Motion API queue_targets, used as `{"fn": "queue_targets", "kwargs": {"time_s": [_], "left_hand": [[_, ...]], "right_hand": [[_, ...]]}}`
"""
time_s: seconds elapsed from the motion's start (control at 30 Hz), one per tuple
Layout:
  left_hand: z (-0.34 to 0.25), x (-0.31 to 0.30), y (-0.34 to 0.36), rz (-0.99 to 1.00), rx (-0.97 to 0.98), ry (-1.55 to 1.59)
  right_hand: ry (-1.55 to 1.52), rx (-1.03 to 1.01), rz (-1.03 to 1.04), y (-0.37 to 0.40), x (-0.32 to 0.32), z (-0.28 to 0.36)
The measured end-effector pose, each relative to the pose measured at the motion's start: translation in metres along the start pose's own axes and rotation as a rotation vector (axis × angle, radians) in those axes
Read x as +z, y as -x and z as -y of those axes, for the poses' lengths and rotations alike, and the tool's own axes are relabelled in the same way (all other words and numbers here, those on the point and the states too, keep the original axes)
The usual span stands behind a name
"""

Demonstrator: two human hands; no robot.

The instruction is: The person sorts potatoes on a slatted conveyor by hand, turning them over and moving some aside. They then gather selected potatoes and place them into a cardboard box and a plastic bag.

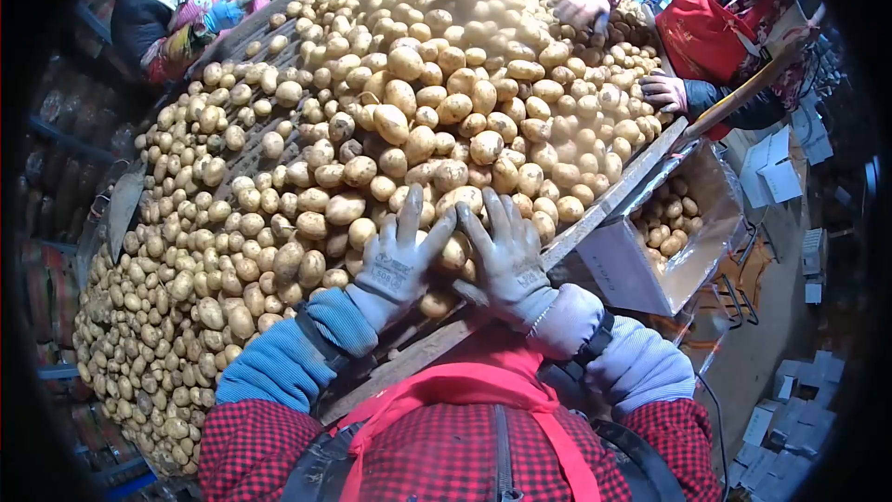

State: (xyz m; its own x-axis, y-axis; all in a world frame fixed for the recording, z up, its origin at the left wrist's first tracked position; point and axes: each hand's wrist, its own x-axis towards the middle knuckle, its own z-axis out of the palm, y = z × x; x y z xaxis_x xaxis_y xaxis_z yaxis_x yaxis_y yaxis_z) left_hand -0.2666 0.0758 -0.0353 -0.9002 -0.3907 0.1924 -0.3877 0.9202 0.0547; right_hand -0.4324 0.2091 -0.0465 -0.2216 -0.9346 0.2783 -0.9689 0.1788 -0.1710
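Observation:
A large heap of potatoes (400, 93) covers a slatted wooden table (595, 207). Both of my hands wear grey-white work gloves with darker, dirty fingers. My left hand (400, 256) rests on potatoes near the table's front edge, its fingers spread and pointing away from me. Beside it my right hand (509, 256) lies on the potatoes too, fingers apart, close to the wooden edge. The two hands nearly meet at the thumbs, with a few potatoes between them. Neither hand is closed round a potato.
An open cardboard box (627, 265) holding potatoes stands right of the table. Co-workers stand at the upper right and upper left; one has a gloved hand (581, 11) on the heap. White boxes (773, 165) and flattened cartons (790, 418) lie on the floor at right.

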Motion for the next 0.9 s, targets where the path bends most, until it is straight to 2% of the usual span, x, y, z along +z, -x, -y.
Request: {"fn": "queue_targets", "kwargs": {"time_s": [0.03, 0.1, 0.17, 0.23, 0.27, 0.3, 0.4, 0.43, 0.53, 0.57, 0.67, 0.77, 0.9], "left_hand": [[0.003, 0.002, -0.006, -0.014, 0.008, 0.048], [0.001, 0.010, -0.030, 0.001, -0.065, -0.014], [0.006, 0.030, -0.064, -0.160, -0.034, -0.144], [0.012, 0.055, -0.100, -0.212, -0.002, -0.062], [0.014, 0.055, -0.112, -0.164, -0.033, -0.074], [0.017, 0.051, -0.125, -0.134, -0.059, 0.049], [0.015, 0.041, -0.152, -0.038, -0.146, 0.216], [0.009, 0.030, -0.164, 0.064, -0.208, 0.228], [0.003, 0.036, -0.208, 0.053, -0.245, 0.125], [-0.001, 0.021, -0.227, 0.197, -0.291, 0.122], [0.007, 0.033, -0.265, 0.213, -0.291, 0.147], [0.008, 0.037, -0.289, 0.224, -0.313, 0.156], [0.004, 0.038, -0.328, 0.306, -0.379, 0.152]], "right_hand": [[-0.001, 0.001, 0.016, 0.003, 0.007, -0.004], [-0.204, 0.104, -0.089, -0.016, -0.006, -0.002], [-0.019, 0.182, -0.073, -0.040, 0.017, -0.034], [-0.031, 0.166, -0.251, -0.059, 0.046, -0.062], [-0.088, 0.166, -0.206, -0.068, 0.027, -0.067], [-0.144, 0.176, -0.185, -0.078, 0.012, -0.069], [-0.216, 0.166, -0.108, -0.111, 0.006, -0.092], [-0.260, 0.174, -0.053, -0.116, 0.002, -0.101], [-0.126, 0.232, -0.007, -0.140, 0.020, -0.131], [-0.138, 0.317, 0.098, -0.150, 0.002, -0.131], [-0.135, 0.314, 0.111, -0.168, 0.002, -0.157], [-0.160, 0.248, 0.038, -0.175, 0.014, -0.178], [-0.181, 0.310, 0.093, -0.206, 0.015, -0.202]]}}
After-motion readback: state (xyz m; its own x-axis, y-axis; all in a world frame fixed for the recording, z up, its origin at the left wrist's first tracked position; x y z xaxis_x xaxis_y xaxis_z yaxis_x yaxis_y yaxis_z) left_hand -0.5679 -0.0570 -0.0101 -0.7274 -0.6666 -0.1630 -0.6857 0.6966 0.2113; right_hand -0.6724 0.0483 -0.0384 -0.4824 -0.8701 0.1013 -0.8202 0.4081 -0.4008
